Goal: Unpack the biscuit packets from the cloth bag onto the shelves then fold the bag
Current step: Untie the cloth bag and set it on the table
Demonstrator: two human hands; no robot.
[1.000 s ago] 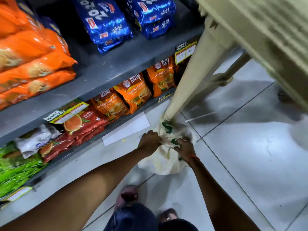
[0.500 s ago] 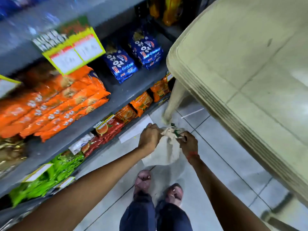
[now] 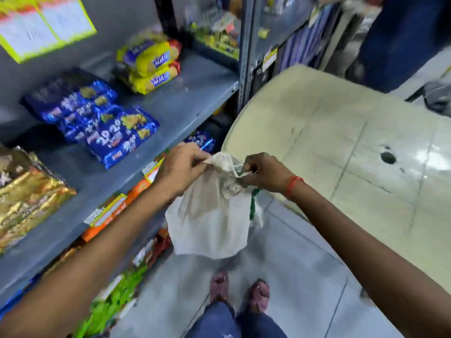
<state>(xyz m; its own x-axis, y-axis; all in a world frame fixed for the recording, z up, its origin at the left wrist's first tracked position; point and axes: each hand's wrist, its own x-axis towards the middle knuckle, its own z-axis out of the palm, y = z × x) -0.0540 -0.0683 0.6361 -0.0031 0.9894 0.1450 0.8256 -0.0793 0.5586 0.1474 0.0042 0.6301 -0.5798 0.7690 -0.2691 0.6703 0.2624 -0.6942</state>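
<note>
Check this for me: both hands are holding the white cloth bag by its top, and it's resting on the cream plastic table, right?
Not quite. The left hand and right hand do grip the white cloth bag at its top, but the head view shows it hanging in the air over the floor, beside the cream plastic table, not resting on it.

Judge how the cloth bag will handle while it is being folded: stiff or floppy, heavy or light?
Probably floppy: the cloth bag hangs limp and creased from the left hand and right hand. Likely light and empty, since it shows no bulge.
</note>
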